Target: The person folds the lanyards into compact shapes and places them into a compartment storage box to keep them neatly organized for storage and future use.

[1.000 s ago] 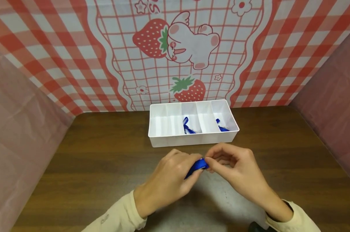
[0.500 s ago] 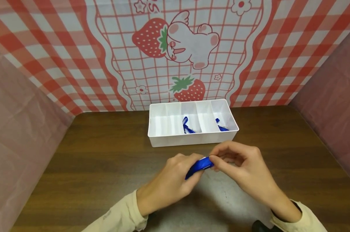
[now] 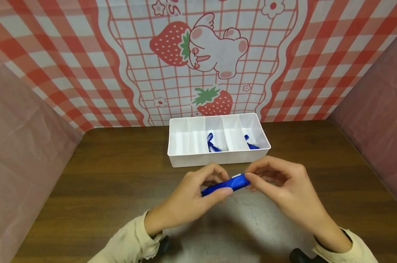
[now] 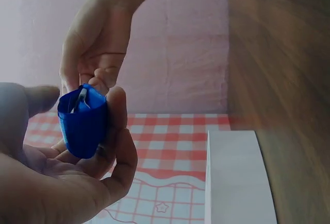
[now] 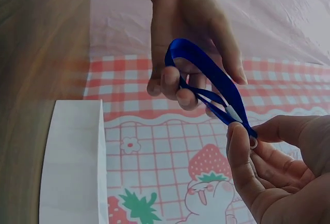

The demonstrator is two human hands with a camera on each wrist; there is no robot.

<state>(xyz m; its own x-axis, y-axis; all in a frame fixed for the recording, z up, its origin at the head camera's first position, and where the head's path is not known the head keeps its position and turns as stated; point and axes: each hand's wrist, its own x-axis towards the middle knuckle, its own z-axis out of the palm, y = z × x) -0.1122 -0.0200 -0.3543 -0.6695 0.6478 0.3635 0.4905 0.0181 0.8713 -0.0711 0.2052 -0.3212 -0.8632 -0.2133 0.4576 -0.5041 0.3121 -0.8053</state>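
A blue lanyard (image 3: 239, 182), folded into a flat loop, is held above the table in front of the box. My right hand (image 3: 288, 190) pinches its right end between thumb and fingers. The right wrist view shows a small white clip (image 5: 233, 113) and a metal ring (image 5: 253, 142) at that pinched end. My left hand (image 3: 183, 201) is loosely about the other end. Its fingers touch the blue ribbon (image 4: 82, 131), while its thumb stands apart from it in the left wrist view. Between the hands, the ribbon's strands spread into an open loop (image 5: 198, 59).
Behind the hands stands a white divided box (image 3: 215, 158) on the wooden table (image 3: 103, 175). A blue strap (image 3: 214, 148) lies in its middle compartment, another blue piece (image 3: 253, 146) in the rightmost. A checked strawberry-print cloth (image 3: 146, 73) hangs behind; pink cloth (image 3: 376, 84) covers the sides.
My right hand has moved right and slightly up with the lanyard's end. My left hand's grasp has loosened, its fingers lifting away, so more of the ribbon shows. The box has stayed put.
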